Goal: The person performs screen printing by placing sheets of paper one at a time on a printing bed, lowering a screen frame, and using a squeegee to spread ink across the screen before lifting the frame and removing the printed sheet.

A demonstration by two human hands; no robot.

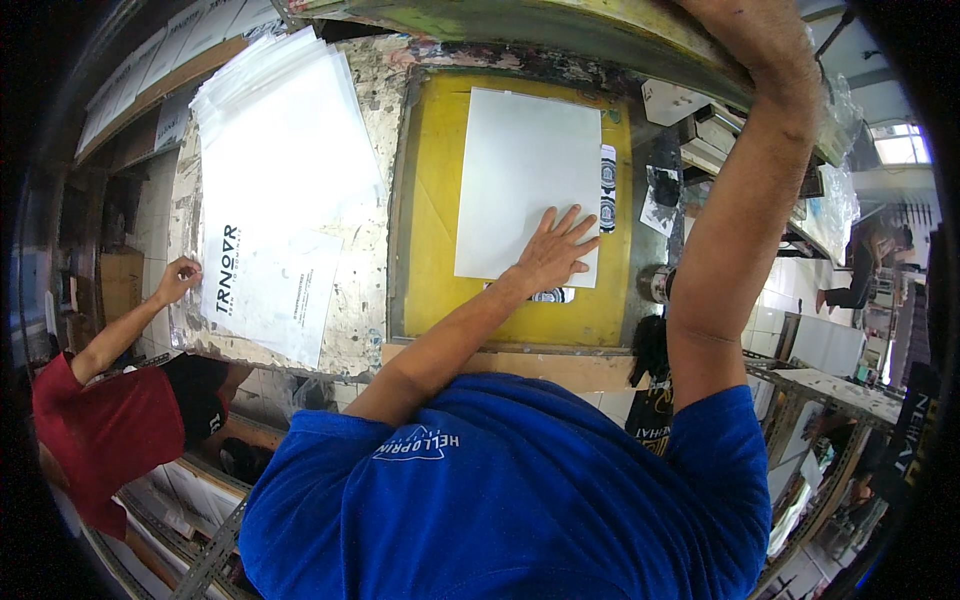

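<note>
My left hand (555, 245) lies flat with its fingers spread on the lower right of a white sheet (525, 160). The sheet rests on a yellow printing bed (430, 200). Small pieces with dark round prints (608, 200) peek out along the sheet's right edge, and another shows below it. My right arm reaches up to the raised yellow-green frame (620, 45) at the far side. There my right hand (745, 30) is at the frame, cut off by the picture's top edge, its fingers not visible.
Left of the bed, a stack of translucent white bags (290, 160) with black print lies on a paint-stained table (365, 300). A person in a red shirt (120, 420) has a hand (180, 280) at the bags' edge. Right of the bed stand a small can (657, 283) and an ink-blotted paper (660, 200).
</note>
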